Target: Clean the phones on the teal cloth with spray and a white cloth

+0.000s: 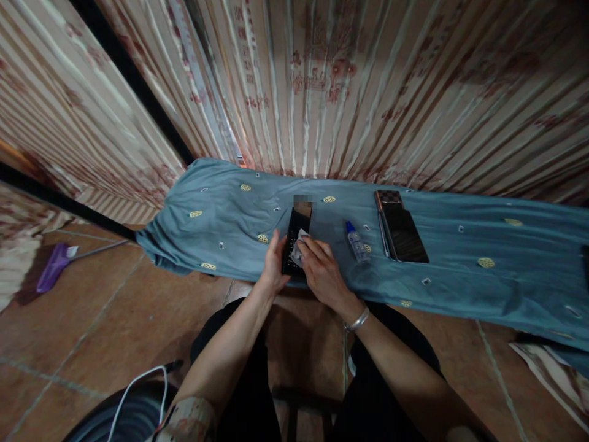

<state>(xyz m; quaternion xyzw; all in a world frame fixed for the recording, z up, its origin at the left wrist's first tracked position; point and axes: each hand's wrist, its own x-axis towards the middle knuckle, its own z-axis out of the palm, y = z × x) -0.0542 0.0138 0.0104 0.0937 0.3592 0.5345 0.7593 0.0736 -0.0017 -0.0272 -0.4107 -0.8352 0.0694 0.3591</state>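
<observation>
A long black device with rows of white-marked keys (291, 242), calculator-like in shape, is tilted over the near part of the blue cloth. My left hand (275, 265) grips it along its left side, thumb up by the edge. In my right hand (319, 267) is a crumpled pale wiping cloth (298, 248), pinched under the fingertips and touching the keys. The device's upper end is glossy, and its very top is blurred out. To the right lies a small clear bottle with a blue cap (357, 242).
The narrow surface is covered by a blue patterned cloth (460, 264). Right of the bottle lies a dark flat-screened device (405, 233) beside a brown checked item (389, 196). Striped curtains (313, 92) hang behind. A purple broom (54, 267) lies on the tiled floor at left.
</observation>
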